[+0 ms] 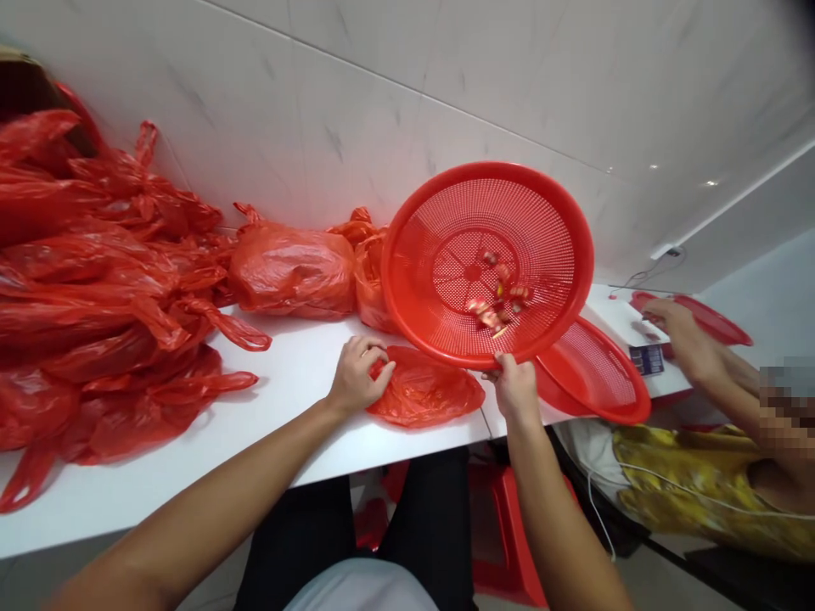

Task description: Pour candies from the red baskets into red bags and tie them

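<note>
My right hand [514, 386] grips the lower rim of a round red plastic basket [439, 246], which is tilted up to face me. Several small red and yellowish pieces [487, 314] lie inside, low in the basket. Below it, a red plastic bag [429, 386] rests on the white table [293, 365]. My left hand [362, 373] is at the bag's left end, its fingers curled over the edge of the bag.
Filled red bags [296, 270] stand against the tiled wall, with a big heap of red bags [95, 280] at left. Another red basket [598, 369] leans at right. Beyond it, a person's hands [681, 331] are over a white box [621, 318].
</note>
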Action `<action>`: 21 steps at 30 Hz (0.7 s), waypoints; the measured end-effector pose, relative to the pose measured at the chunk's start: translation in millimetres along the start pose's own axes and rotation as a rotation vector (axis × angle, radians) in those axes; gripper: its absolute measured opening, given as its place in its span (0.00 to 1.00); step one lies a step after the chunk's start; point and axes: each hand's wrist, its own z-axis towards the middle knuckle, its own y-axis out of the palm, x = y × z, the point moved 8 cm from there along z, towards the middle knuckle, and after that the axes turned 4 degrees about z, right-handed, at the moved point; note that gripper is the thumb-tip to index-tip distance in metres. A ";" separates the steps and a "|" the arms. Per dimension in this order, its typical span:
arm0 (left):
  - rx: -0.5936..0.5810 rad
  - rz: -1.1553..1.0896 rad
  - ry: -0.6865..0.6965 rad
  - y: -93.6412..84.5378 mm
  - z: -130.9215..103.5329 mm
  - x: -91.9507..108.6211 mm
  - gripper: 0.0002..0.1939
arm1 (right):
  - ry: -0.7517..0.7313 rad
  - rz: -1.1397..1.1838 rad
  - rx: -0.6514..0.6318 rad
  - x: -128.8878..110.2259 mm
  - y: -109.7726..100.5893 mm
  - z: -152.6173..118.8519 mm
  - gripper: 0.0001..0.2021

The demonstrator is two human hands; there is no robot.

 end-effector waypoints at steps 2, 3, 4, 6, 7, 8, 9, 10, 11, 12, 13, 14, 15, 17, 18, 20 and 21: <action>0.022 0.120 -0.123 -4.3 -1.9 -7.7 0.10 | -0.031 -0.045 0.015 10.7 -4.4 -6.0 0.08; -0.027 0.152 -0.196 -2.4 -3.4 -13.9 0.15 | -0.040 -0.063 0.029 16.4 -6.9 -8.4 0.09; -0.101 0.161 -0.269 1.3 -5.7 -21.2 0.20 | -0.049 -0.078 0.040 21.9 -9.2 -10.7 0.10; -0.255 0.124 -0.391 10.0 -11.0 -35.8 0.28 | -0.077 -0.112 0.043 30.7 -12.1 -15.0 0.12; -0.309 0.085 -0.436 13.7 -13.1 -42.6 0.29 | -0.102 -0.132 0.037 33.4 -12.9 -17.1 0.12; -0.340 0.038 -0.471 16.4 -14.2 -48.7 0.28 | -0.132 -0.153 0.029 35.1 -13.4 -19.1 0.12; -0.349 -0.013 -0.499 18.4 -14.3 -54.5 0.26 | -0.161 -0.172 0.026 36.1 -14.3 -20.9 0.12; -0.342 -0.065 -0.526 19.8 -13.9 -59.8 0.23 | -0.186 -0.187 0.024 37.0 -15.2 -22.6 0.12; -0.329 -0.118 -0.548 21.4 -13.2 -64.4 0.20 | -0.206 -0.198 0.026 37.7 -16.4 -24.0 0.11; -0.311 -0.166 -0.568 22.9 -12.4 -67.9 0.17 | -0.223 -0.206 0.035 38.3 -18.0 -25.3 0.11; -0.287 -0.208 -0.582 24.1 -11.7 -70.3 0.14 | -0.240 -0.210 0.049 38.7 -19.8 -26.6 0.10; -0.265 -0.246 -0.594 25.2 -11.2 -71.6 0.13 | -0.261 -0.216 0.067 38.8 -21.7 -28.0 0.10; -0.243 -0.282 -0.607 26.1 -11.2 -72.1 0.12 | -0.285 -0.221 0.092 38.6 -23.9 -29.8 0.10; -0.195 -0.361 -0.648 27.1 -12.3 -72.5 0.12 | -0.334 -0.224 0.144 38.5 -27.5 -34.4 0.11; -0.170 -0.406 -0.671 27.1 -13.2 -72.6 0.13 | -0.354 -0.218 0.165 38.7 -28.7 -37.0 0.13; -0.127 -0.503 -0.710 27.6 -14.9 -73.4 0.14 | -0.392 -0.196 0.199 38.4 -29.6 -42.3 0.17; -0.114 -0.540 -0.724 28.1 -15.5 -74.3 0.14 | -0.403 -0.183 0.210 37.7 -29.0 -43.9 0.20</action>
